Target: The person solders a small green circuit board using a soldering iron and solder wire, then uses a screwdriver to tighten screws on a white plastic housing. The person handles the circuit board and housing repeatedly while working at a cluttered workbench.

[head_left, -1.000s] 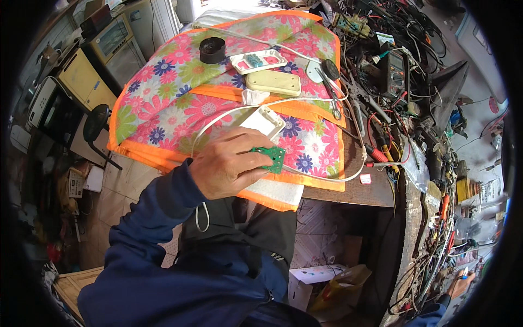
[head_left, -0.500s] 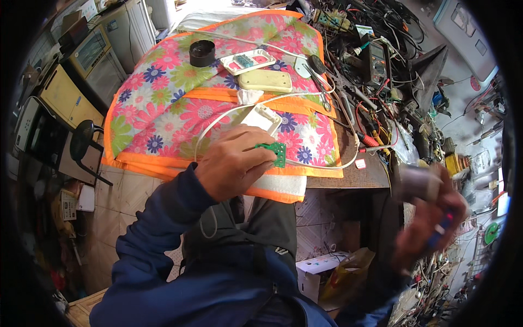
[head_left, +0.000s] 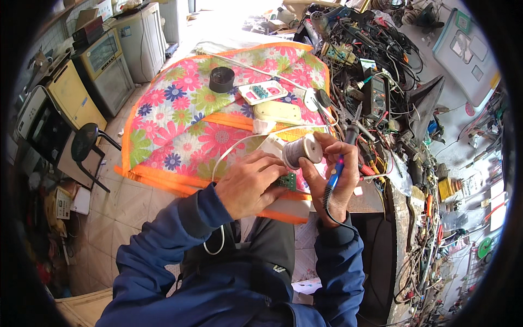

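Observation:
My left hand (head_left: 251, 184) pinches a small green circuit board (head_left: 289, 181) over the near edge of the flowered cloth (head_left: 185, 147). Just to its right, my right hand (head_left: 340, 171) grips a spool of solder wire (head_left: 297, 153) between thumb and fingers. The same hand also holds a blue-handled soldering iron (head_left: 333, 179), its tip pointing up and away and its cord running down over the wrist. Behind the hands, partly hidden, lies a white plastic casing half (head_left: 271, 145). A white cable (head_left: 224, 156) curves around on the left.
On the cloth sit a black ring-shaped piece (head_left: 222, 80), a white case with teal parts (head_left: 263, 91) and a cream casing (head_left: 278, 112). Tangled cables and a multimeter (head_left: 377, 97) crowd the right side. A black stool (head_left: 87, 144) stands at left.
My right hand has come in from the far right, bringing the solder spool and soldering iron beside the circuit board. My left hand keeps its hold on the board; the view has tilted slightly.

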`<state>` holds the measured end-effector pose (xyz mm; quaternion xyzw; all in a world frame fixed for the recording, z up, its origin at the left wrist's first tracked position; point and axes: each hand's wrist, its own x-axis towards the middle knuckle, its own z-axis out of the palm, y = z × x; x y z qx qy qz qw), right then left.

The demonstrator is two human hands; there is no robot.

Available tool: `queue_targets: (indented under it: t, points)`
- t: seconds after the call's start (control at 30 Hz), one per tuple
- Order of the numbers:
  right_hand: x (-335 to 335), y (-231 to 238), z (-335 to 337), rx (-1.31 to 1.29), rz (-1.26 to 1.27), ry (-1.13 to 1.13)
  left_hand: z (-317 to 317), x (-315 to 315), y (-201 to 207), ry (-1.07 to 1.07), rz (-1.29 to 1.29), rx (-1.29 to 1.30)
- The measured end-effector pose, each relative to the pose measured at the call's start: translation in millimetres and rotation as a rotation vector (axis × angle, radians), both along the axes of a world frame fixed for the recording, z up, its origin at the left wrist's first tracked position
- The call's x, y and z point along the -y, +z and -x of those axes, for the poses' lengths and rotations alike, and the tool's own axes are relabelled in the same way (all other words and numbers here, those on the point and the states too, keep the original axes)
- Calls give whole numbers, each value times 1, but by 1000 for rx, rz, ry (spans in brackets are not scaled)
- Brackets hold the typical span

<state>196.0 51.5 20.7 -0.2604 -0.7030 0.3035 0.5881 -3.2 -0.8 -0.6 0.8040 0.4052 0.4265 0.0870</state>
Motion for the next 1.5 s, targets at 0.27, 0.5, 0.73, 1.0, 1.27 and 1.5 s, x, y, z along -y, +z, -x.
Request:
queue_targets:
  t: [0.27,0.5,0.73,1.0,1.27,1.5]
  points:
    - [-5,9,3,-66,165,13,25,0,37,43,-67,54]
    - [-25,28,17,84,52,150,49,-51,82,-257,538,148]
    - [-29,36,32,-133,235,191,65,-77,55,-556,751,736]
    - [-31,15,32,134,-221,-50,60,-76,53,-525,787,1042]
    - [-33,17,37,180,-416,-218,60,-81,45,-509,809,931]
    - [-35,16,23,278,-397,-171,57,-86,35,-161,445,595]
